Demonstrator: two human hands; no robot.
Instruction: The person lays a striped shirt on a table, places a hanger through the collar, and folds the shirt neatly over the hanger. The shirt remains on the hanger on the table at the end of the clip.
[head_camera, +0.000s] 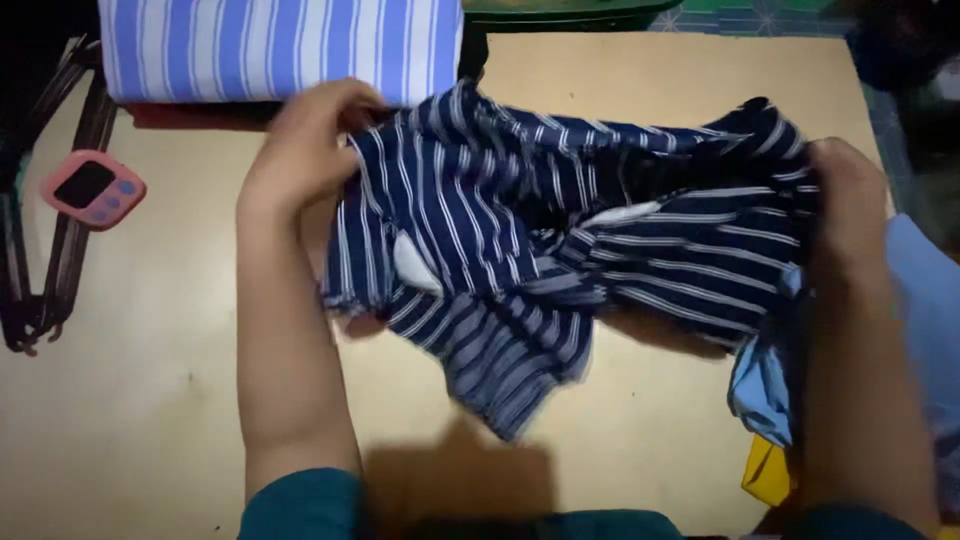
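ok, left hand (305, 140) is clenched on the upper left edge of the navy striped garment (560, 250), fingers curled into the cloth. right hand (845, 205) is clamped on its right end, fingers buried in the folds. garment is bunched and stretched between the two hands above the beige table (130, 400), long axis running roughly 9 to 3 o'clock, a loose flap hanging toward 6. at 12 o'clock from the left hand: a folded light blue striped cloth (280, 45). at 9 o'clock: a pink timer (92, 188) beside dark hangers (45, 270). at 4 o'clock from the right hand: pale blue fabric (765, 385) and a yellow piece (765, 470).
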